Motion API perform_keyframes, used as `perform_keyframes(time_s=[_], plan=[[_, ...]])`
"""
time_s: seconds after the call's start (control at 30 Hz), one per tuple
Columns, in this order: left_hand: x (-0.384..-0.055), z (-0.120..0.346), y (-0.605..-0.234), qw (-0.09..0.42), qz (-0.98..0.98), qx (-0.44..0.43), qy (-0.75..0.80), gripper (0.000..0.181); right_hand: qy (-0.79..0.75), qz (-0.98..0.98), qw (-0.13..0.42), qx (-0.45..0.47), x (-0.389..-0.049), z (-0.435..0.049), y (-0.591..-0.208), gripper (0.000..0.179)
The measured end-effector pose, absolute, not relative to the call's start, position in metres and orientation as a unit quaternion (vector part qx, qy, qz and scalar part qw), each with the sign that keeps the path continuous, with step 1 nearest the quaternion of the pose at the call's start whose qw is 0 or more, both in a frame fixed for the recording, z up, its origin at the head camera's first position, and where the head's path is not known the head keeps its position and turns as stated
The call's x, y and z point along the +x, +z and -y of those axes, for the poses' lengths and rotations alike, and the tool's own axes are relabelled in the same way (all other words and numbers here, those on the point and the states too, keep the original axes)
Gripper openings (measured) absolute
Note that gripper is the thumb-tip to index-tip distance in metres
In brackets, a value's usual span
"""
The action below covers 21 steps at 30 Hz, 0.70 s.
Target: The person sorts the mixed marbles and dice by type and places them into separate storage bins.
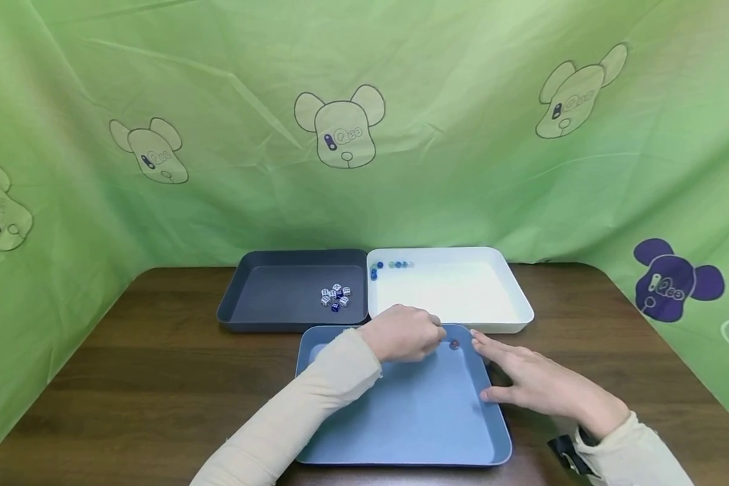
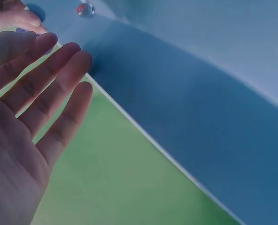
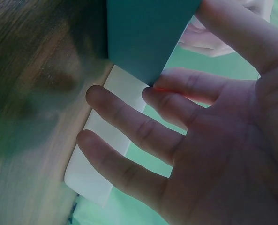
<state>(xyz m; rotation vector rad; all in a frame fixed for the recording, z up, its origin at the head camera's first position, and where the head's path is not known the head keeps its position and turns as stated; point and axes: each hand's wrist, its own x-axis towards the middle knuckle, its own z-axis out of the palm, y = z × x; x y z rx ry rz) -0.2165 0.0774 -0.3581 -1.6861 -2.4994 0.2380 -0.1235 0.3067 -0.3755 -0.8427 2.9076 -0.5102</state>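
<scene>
A small reddish glass marble [image 1: 453, 344] lies in the far right corner of the blue tray [image 1: 437, 412]. In the left wrist view the clear and red marble [image 2: 85, 9] sits near the top. My left hand [image 1: 406, 333] hangs over the tray's far side, left of the marble. Its fingers [image 2: 63, 77] are loosely bent, with no held thing visible; the thumb tip partly overlaps the index finger. My right hand [image 1: 537, 385] is at the tray's right side, fingertips by the far corner and thumb at the rim. Its fingers [image 3: 139, 129] are spread and hold nothing.
Behind the blue tray stand a dark tray [image 1: 267, 290] with several white and blue dice [image 1: 337, 295] and a white tray [image 1: 455, 287] with several blue and clear marbles [image 1: 399, 264]. All stand on a brown wooden table [image 1: 158, 385]. A green curtain [image 1: 449, 196] hangs behind.
</scene>
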Motion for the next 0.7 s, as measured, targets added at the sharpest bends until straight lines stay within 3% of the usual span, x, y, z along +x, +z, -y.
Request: perform_keyframes(time_s=[0.33,0.7], plan=[[-0.213,-0.089,-0.369,0.042,0.819,-0.566,0.083,0.028,-0.166,-0.947,0.038,-0.272,-0.123,-0.307,-0.375,0.08],[-0.208,-0.095,-0.377,0.039,0.808,-0.578,0.103,0.027,-0.17,-0.947,0.042,-0.269,-0.123,-0.306,-0.375,0.079]])
